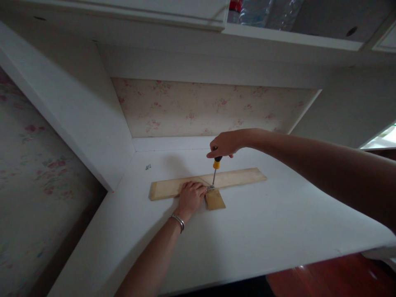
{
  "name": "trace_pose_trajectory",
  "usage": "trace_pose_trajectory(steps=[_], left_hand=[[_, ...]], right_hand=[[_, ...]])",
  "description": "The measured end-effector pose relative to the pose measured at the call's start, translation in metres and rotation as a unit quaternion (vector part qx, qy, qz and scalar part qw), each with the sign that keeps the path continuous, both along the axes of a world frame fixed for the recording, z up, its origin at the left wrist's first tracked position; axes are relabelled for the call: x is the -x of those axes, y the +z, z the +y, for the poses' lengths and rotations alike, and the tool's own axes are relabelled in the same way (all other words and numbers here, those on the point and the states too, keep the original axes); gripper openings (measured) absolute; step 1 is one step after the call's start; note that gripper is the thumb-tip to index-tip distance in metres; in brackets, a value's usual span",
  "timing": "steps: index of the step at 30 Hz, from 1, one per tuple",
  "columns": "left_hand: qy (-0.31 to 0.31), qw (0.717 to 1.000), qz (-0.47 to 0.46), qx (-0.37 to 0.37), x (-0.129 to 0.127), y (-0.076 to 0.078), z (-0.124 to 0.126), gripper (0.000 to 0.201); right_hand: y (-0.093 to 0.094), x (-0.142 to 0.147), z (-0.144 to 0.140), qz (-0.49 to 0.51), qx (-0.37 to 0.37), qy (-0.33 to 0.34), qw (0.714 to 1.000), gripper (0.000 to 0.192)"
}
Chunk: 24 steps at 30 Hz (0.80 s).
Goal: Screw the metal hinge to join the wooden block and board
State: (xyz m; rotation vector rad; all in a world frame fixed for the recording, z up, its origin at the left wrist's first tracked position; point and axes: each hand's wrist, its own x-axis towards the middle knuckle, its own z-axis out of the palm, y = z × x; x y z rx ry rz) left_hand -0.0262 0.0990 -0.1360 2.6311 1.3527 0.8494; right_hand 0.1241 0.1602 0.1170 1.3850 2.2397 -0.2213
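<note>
My right hand (pixel 226 142) is closed around the dark-and-yellow handle of a screwdriver (pixel 217 164). The screwdriver stands nearly upright, its shaft pointing down at a small metal hinge (pixel 210 187). That hinge lies where a long, pale wooden board (pixel 241 177) meets a short wooden piece (pixel 215 200), which sticks out towards me. My left hand (pixel 192 195) presses on the long board just left of the hinge, its fingers bent and close together, holding the wood down. Under the left fingers, part of the board and the hinge's left edge are hidden.
Both boards lie on a white desk top (pixel 247 235). A few small metal pieces (pixel 148 167), perhaps screws, sit at its back left. A white side panel (pixel 77 103) rises on the left, and an overhead shelf (pixel 293 39) holds clear plastic bottles (pixel 255 12).
</note>
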Motion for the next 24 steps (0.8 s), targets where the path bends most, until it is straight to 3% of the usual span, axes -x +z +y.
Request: trace_pose_trajectory(steps=[4, 7, 11, 15, 20, 24], left_hand=[[0.008, 1.000, 0.005, -0.003, -0.0007, -0.0009, 0.0002, 0.019], [0.005, 1.000, 0.005, -0.004, -0.0008, -0.0011, 0.0003, 0.019], [0.003, 1.000, 0.001, -0.005, -0.0005, -0.0009, 0.0002, 0.019], [0.004, 1.000, -0.006, -0.003, -0.0009, -0.0005, -0.0003, 0.019], [0.006, 1.000, 0.000, 0.006, -0.0011, 0.0004, -0.0007, 0.020], [0.006, 1.000, 0.005, 0.006, -0.0010, 0.0009, -0.0006, 0.021]], right_hand=[[-0.0022, -0.0026, 0.0036, 0.007, -0.003, 0.061, 0.998, 0.030], [-0.0024, -0.0059, 0.0030, 0.006, -0.014, 0.101, 0.995, 0.054], [-0.0008, -0.0051, -0.0009, 0.003, -0.014, 0.025, 1.000, 0.073], [0.0023, -0.0009, -0.0027, 0.004, 0.007, -0.023, 1.000, 0.057], [0.0037, -0.0020, -0.0003, -0.005, 0.001, 0.019, 1.000, 0.036], [0.0042, -0.0054, -0.0006, 0.009, -0.001, 0.087, 0.996, 0.067]])
